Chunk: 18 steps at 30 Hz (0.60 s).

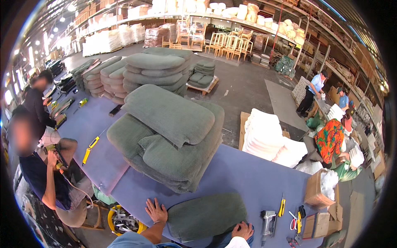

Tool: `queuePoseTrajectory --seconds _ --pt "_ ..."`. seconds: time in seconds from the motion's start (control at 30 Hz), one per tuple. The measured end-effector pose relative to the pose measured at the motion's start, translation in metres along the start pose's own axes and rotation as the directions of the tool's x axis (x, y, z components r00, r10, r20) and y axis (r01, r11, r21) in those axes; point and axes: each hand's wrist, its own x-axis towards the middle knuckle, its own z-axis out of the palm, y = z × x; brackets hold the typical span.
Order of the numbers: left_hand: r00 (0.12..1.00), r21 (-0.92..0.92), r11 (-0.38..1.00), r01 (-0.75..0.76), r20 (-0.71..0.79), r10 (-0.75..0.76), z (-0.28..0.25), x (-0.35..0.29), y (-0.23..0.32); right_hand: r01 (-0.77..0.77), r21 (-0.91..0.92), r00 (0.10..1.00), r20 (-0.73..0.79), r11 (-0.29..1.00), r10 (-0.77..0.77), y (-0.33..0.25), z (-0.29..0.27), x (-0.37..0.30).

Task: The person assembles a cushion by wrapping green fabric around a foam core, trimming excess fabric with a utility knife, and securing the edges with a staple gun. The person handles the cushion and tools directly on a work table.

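Note:
A dark green upholstered cushion (206, 215) lies flat on the blue-grey tabletop right in front of me. My left hand (156, 211) rests on the table against its left edge, fingers spread and holding nothing. At the cushion's lower right edge, my right hand (243, 230) has its fingers curled over the green fabric. Beyond the cushion rises a pile of similar green cushions (169, 113), the top ones laid at an angle. Right of my right hand lies a grey staple gun (269, 223).
A yellow-handled awl (282, 206), scissors (293, 221) and pliers (294, 239) lie at right near a cardboard box (318, 190). A yellow bucket (142, 227) stands below the left table edge. A seated co-worker (45, 173) holds a tool. White padding (264, 136) is stacked beyond.

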Motion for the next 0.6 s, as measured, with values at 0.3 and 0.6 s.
queuePoseTrajectory --seconds 0.3,0.6 --pt "0.988 0.119 0.981 -0.151 0.043 0.146 -0.019 0.004 -0.004 -0.108 0.007 0.980 -0.169 0.994 0.107 -0.004 0.020 0.012" --pt "0.981 0.054 0.990 -0.127 0.158 0.117 -0.031 0.001 0.003 -0.146 -0.054 0.961 -0.244 0.988 0.129 -0.013 0.027 0.007"
